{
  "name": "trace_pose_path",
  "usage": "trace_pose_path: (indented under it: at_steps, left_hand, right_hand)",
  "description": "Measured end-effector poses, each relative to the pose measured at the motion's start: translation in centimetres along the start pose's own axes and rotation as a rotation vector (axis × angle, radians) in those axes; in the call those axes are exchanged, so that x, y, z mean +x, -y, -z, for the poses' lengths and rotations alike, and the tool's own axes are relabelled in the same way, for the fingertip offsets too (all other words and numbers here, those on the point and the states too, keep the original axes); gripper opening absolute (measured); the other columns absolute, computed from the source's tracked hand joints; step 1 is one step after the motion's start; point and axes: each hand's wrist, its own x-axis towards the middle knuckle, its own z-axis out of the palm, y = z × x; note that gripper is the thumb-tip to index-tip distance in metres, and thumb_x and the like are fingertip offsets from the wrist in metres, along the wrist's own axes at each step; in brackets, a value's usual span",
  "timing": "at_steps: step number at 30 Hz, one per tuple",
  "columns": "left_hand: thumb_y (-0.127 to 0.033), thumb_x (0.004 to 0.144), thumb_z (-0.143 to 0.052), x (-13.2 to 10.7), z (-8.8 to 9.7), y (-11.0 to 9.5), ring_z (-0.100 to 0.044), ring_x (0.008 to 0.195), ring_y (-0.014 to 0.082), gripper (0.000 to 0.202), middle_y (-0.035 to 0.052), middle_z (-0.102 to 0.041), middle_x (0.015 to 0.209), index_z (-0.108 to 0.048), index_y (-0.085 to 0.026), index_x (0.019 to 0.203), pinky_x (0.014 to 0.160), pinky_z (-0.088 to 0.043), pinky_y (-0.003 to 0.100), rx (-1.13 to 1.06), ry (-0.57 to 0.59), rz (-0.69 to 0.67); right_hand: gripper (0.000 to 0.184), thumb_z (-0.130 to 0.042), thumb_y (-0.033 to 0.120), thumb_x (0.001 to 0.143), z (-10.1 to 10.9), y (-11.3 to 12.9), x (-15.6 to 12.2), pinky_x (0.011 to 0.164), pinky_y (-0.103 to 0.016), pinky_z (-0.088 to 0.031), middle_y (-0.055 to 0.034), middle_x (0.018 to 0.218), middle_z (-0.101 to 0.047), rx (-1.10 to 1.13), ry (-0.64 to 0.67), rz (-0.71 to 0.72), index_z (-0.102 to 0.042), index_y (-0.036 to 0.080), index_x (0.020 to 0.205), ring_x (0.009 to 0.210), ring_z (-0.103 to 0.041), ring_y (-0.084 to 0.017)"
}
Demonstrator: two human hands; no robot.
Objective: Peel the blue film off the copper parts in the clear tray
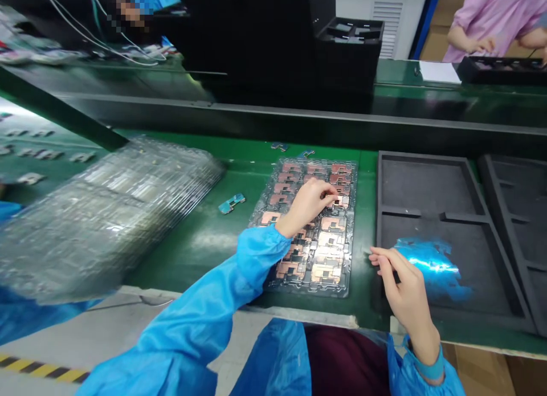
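Observation:
A clear plastic tray point(349, 242) holds rows of copper-coloured, cut-out flat parts point(327, 239). My left hand point(305, 205) reaches over the tray. Its thumb and forefinger are pinched at the edge of one copper-coloured part point(342, 202) on the right side; the exact contact is partly hidden by the fingers. Right of the tray, my right hand point(401, 285) hovers over the near left edge of a black tray point(423, 182). Its fingers are drawn together, and I cannot make out anything between them. Shiny blue film point(431, 268) lies in the black tray beside that hand.
A tall stack of clear plastic trays point(111, 213) leans at left. A small blue circuit board point(231, 203) lies between stack and parts tray, with two more behind. Another black tray point(523, 213) is at far right. A person in pink point(491, 20) works across the bench.

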Motion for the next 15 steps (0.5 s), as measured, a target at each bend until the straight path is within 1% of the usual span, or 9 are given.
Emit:
trace_pose_path:
  at_steps: [2,3,4,6,9,11,12,14,15]
  left_hand:
    - [-0.024,0.096,-0.075,-0.9,-0.2,0.1,-0.063,0.108,0.0308,0.009,0.011,-0.077,0.108,-0.082,-0.021,0.093,0.101,-0.048,0.047,0.102,-0.043,-0.068]
    - [-0.025,0.1,-0.072,-1.3,-0.3,0.1,-0.061,0.112,0.0313,0.012,0.0125,-0.075,0.115,-0.082,-0.02,0.1,0.101,-0.048,0.048,0.172,-0.047,-0.123]
    - [-0.026,0.103,-0.067,-1.7,-0.3,0.3,-0.061,0.112,0.0309,0.016,0.0133,-0.073,0.118,-0.082,-0.02,0.105,0.1,-0.049,0.048,0.252,-0.029,-0.189]
    - [-0.026,0.108,-0.059,-2.2,-0.2,0.6,-0.062,0.106,0.0291,0.023,0.0132,-0.073,0.116,-0.081,-0.019,0.11,0.094,-0.052,0.046,0.401,0.05,-0.314]
    - [-0.027,0.11,-0.056,-2.6,0.0,1.0,-0.061,0.102,0.0289,0.028,0.0133,-0.075,0.113,-0.081,-0.017,0.106,0.089,-0.051,0.044,0.536,0.157,-0.416]
    - [-0.029,0.112,-0.053,-2.2,0.4,1.0,-0.061,0.102,0.0294,0.032,0.0132,-0.076,0.111,-0.082,-0.016,0.106,0.09,-0.05,0.044,0.562,0.192,-0.43]
    - [-0.031,0.112,-0.052,-1.8,0.7,1.1,-0.061,0.102,0.0292,0.033,0.0126,-0.077,0.109,-0.082,-0.017,0.108,0.091,-0.05,0.044,0.542,0.205,-0.414]
    - [-0.034,0.112,-0.053,-0.1,1.8,1.3,-0.063,0.103,0.0278,0.033,0.0108,-0.079,0.109,-0.081,-0.018,0.111,0.096,-0.049,0.044,0.444,0.192,-0.304]
    - [-0.035,0.111,-0.054,1.1,2.5,1.6,-0.064,0.105,0.0272,0.032,0.0103,-0.079,0.111,-0.081,-0.018,0.111,0.1,-0.048,0.044,0.394,0.161,-0.226]
  right_hand:
    - [0.028,-0.049,0.031,0.116,0.0,-0.1,0.0,0.078,-0.03,-0.066,-0.006,0.108,-0.079,0.014,0.01,-0.005,-0.074,0.026,0.128,0.097,-0.077,-0.02]
    - [0.028,-0.049,0.031,0.116,0.1,-0.2,0.0,0.079,-0.03,-0.066,-0.0054,0.108,-0.079,0.018,0.014,-0.005,-0.074,0.026,0.129,0.097,-0.077,-0.019]
    - [0.028,-0.049,0.03,0.116,0.1,-0.2,0.0,0.079,-0.029,-0.066,-0.0047,0.108,-0.079,0.019,0.016,-0.004,-0.074,0.027,0.129,0.097,-0.076,-0.019]
    - [0.027,-0.05,0.03,0.116,0.1,-0.3,0.0,0.08,-0.029,-0.066,-0.0038,0.108,-0.079,0.015,0.019,0.0,-0.074,0.028,0.129,0.097,-0.076,-0.018]
    - [0.026,-0.051,0.029,0.115,0.1,-0.3,-0.1,0.082,-0.029,-0.066,-0.0035,0.108,-0.079,0.006,0.013,0.009,-0.074,0.028,0.128,0.097,-0.077,-0.019]
    - [0.025,-0.052,0.028,0.115,0.0,-0.3,-0.1,0.082,-0.028,-0.067,-0.0033,0.109,-0.079,0.0,0.005,0.017,-0.074,0.028,0.127,0.098,-0.078,-0.018]
    - [0.025,-0.052,0.027,0.115,0.0,-0.2,-0.2,0.082,-0.027,-0.067,-0.0031,0.109,-0.08,-0.003,0.001,0.022,-0.074,0.028,0.126,0.098,-0.078,-0.018]
    - [0.024,-0.053,0.026,0.114,0.0,-0.2,-0.2,0.082,-0.025,-0.067,-0.0026,0.109,-0.08,-0.011,-0.006,0.038,-0.074,0.028,0.125,0.097,-0.079,-0.017]
    - [0.024,-0.053,0.026,0.114,0.1,-0.1,-0.2,0.081,-0.024,-0.067,-0.0024,0.108,-0.08,-0.014,-0.008,0.049,-0.074,0.028,0.125,0.096,-0.079,-0.017]
